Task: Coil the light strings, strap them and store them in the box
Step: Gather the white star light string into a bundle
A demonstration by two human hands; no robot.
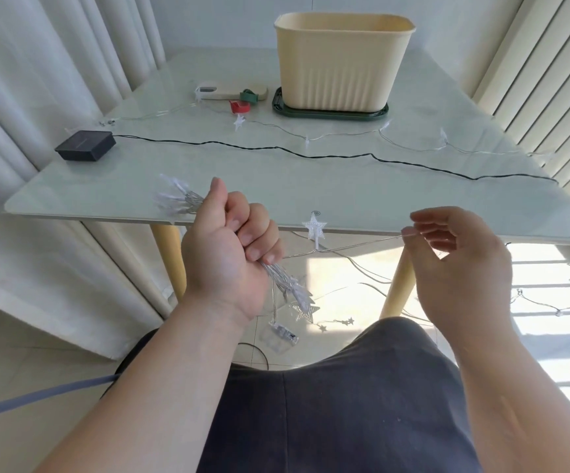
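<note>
Left hand (232,254) clenched around the coiled star light string (177,196), at the near edge of the table (345,196); right hand (461,264) pinches its loose wire (362,243). The box (341,63) stands far on the table, with straps (242,102) to its left.

The left hand (232,247) is clenching in a tight fist, gripping a bunch of light string (285,279). To its right, at about the same height, the right hand (461,264) is pinching one strand between thumb and forefinger, its other fingers loosely fanned. Both bare forearms are reaching forward.
</note>
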